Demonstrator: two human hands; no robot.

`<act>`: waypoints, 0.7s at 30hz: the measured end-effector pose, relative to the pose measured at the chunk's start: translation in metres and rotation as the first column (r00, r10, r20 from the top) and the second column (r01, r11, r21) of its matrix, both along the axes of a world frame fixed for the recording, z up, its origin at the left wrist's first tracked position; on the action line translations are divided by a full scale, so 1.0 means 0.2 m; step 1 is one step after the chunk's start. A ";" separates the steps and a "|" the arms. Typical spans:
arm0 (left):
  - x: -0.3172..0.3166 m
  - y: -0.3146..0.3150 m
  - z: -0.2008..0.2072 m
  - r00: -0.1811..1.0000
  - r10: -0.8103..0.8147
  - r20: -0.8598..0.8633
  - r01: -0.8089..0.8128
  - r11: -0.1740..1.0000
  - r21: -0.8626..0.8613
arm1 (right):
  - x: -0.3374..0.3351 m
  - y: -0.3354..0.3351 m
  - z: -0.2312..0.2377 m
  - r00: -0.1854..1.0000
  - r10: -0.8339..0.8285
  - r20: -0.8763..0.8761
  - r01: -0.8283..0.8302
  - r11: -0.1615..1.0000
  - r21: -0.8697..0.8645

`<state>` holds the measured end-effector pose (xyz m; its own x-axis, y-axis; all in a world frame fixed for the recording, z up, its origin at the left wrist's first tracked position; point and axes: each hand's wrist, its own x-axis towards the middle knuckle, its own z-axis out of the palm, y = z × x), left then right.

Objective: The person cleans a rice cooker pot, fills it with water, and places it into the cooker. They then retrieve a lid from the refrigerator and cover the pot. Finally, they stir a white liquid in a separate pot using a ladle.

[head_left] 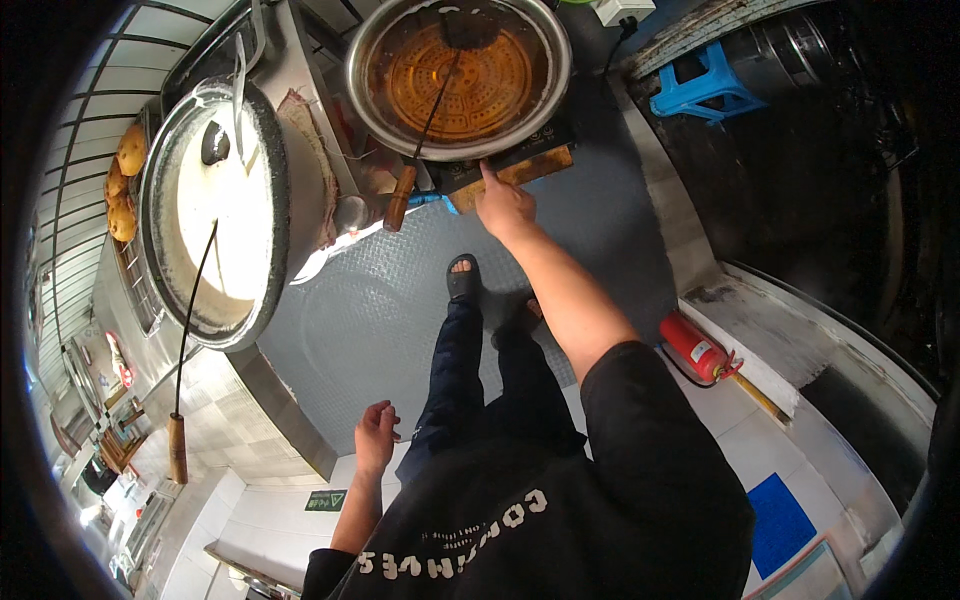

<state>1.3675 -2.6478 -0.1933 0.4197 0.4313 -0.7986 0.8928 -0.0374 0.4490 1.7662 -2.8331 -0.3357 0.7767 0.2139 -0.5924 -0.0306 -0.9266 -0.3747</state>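
My right hand [505, 207] reaches out with its index finger stretched and the other fingers bent. The fingertip is at the dark front panel [520, 150] of a cooker, just below the rim of a wide metal pan [358, 95]. Amber liquid over a perforated round plate [460, 80] fills the pan. A long-handled tool with a dark head rests across the pan, its wooden handle [400, 198] sticking out left of my right hand. Low beside my leg, my left hand [375, 437] hangs with loosely bent fingers and nothing visible in it.
A large pot [280, 200] of white batter stands at left, holding a metal ladle [238, 95] and a tool with a wooden handle [177, 450]. Browned fried pieces [122, 185] lie on a rack beyond. A red fire extinguisher [695, 345] and blue stool [705, 85] are at right.
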 end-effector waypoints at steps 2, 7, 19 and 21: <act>0.04 0.01 0.02 1.000 -0.019 -0.005 0.019 1.000 -0.003 | -0.10 -0.01 0.04 0.996 -0.080 0.027 0.076 0.991 0.110; 0.16 0.03 0.06 0.997 -0.026 0.072 0.028 0.999 -0.033 | -0.44 0.01 0.14 0.858 -0.327 -0.395 0.489 0.756 0.436; 0.24 0.17 0.22 0.983 -0.068 0.168 0.074 0.997 -0.031 | -0.43 0.34 0.46 0.414 -0.243 -0.877 0.910 0.090 0.404; 0.24 0.20 0.25 0.986 -0.068 0.150 0.071 0.997 -0.013 | -0.37 0.40 0.47 0.399 -0.236 -0.886 0.917 0.076 0.392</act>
<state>1.4163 -2.6074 -0.1442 0.5634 0.3832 -0.7320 0.8110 -0.0876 0.5784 1.6926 -2.7536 -0.2407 0.5209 0.4064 -0.7506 -0.8521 0.3001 -0.4289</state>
